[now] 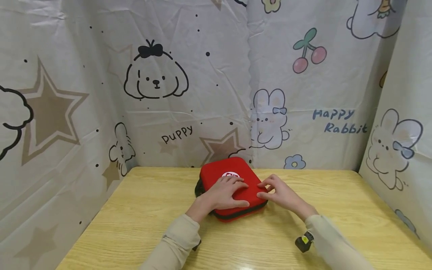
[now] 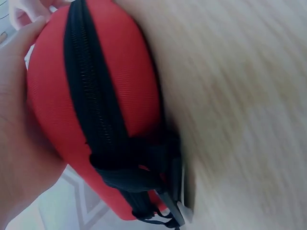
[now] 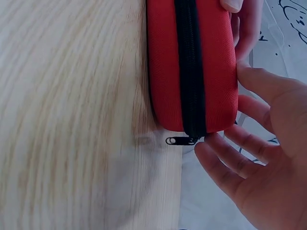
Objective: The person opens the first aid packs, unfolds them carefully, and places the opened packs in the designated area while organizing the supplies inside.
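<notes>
Two details showed only from the wrists: a black buckle [image 2: 173,208] on the left and a zipper pull [image 3: 180,141] on the right of the red case [image 1: 249,175]. Only the head view caught its white emblem [image 1: 230,174]. The case lay mid-table [image 1: 131,221], by the back edge. The hands were apart: left [image 1: 224,194] spread across the lid, right [image 1: 280,192] touching the right corner, fingers loosely bent.

Both sleeves [image 1: 175,240] were pale beige; a black device [image 1: 302,243] with a yellow mark [image 1: 305,239] sat beneath the right cuff [image 1: 315,224].
</notes>
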{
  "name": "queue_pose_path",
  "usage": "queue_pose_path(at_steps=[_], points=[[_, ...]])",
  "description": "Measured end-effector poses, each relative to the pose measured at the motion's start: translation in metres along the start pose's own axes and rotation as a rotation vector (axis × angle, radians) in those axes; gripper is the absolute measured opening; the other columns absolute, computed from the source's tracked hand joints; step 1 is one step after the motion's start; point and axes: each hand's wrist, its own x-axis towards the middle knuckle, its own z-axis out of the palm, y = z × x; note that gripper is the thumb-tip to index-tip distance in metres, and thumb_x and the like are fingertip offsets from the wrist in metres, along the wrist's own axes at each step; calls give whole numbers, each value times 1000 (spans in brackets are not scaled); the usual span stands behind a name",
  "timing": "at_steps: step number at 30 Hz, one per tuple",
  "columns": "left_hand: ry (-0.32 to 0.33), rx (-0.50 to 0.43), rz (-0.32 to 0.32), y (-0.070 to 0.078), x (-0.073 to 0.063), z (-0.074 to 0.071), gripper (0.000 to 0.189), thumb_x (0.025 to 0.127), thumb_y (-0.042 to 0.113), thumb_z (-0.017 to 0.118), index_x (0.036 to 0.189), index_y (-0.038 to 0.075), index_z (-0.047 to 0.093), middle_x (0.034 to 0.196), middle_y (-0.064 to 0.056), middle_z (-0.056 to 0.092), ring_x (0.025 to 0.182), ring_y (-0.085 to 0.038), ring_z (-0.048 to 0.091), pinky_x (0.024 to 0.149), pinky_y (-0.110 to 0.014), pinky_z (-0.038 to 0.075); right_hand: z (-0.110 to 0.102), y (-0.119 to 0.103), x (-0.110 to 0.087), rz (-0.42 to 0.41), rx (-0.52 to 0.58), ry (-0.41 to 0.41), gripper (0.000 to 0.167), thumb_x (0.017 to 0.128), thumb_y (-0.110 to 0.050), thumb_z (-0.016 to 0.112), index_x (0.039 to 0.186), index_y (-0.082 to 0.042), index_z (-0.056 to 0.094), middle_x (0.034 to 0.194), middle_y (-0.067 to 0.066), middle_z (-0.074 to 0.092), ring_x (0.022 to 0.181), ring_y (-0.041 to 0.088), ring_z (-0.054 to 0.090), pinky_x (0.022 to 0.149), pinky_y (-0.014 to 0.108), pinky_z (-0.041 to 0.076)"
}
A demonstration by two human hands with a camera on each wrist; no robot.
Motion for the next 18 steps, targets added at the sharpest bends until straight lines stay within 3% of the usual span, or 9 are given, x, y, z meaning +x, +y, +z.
queue_pose_path(at_steps=[9, 18], points=[[30, 31, -31, 5, -1, 11, 62, 90, 69, 47, 141, 34, 48, 149, 1, 45, 139, -22, 36, 114, -50, 30, -7, 23, -1, -81, 33, 55, 24, 89, -28, 75, 109, -14, 73, 109, 3, 68, 93, 17, 68, 79, 28, 54], [31, 31, -44, 2, -1, 11, 63, 90, 70, 47, 143, 36, 46, 151, 2, 43, 140, -21, 35, 116, -50, 28, -18, 40, 2, -52, 44, 22, 17, 90, -24, 73, 104, -13, 74, 100, 2, 73, 90, 9, 65, 78, 28, 52]])
